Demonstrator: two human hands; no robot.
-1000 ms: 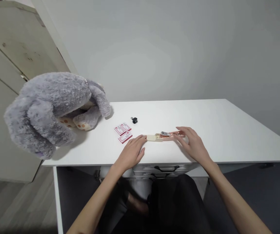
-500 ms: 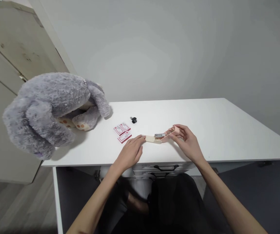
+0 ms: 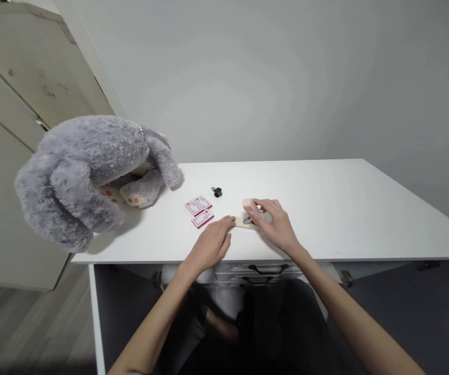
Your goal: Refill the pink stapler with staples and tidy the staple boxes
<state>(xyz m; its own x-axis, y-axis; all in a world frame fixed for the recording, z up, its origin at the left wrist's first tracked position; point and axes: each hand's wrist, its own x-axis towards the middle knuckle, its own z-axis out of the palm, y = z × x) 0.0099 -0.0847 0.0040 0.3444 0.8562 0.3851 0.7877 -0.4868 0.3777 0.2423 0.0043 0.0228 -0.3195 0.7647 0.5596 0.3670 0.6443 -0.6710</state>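
A small pink and cream stapler (image 3: pixel 247 214) lies on the white desk (image 3: pixel 345 208). My right hand (image 3: pixel 273 224) grips its pink upper arm, which is folded over the cream base; a metal part shows between them. My left hand (image 3: pixel 212 244) rests on the desk with loosely curled fingers, its fingertips touching the left end of the cream base. Three small red and white staple boxes (image 3: pixel 198 211) lie just left of the stapler.
A big grey plush elephant (image 3: pixel 87 172) sits at the desk's left end. A small black clip (image 3: pixel 217 191) lies behind the boxes. Drawer handles (image 3: pixel 263 271) show under the desk's front edge. A pale cabinet (image 3: pixel 9 104) stands at the left.
The stapler lay fully unfolded in a line. My right hand has swung the pink arm up and leftward over the cream base. My left hand stayed at the base's left end.
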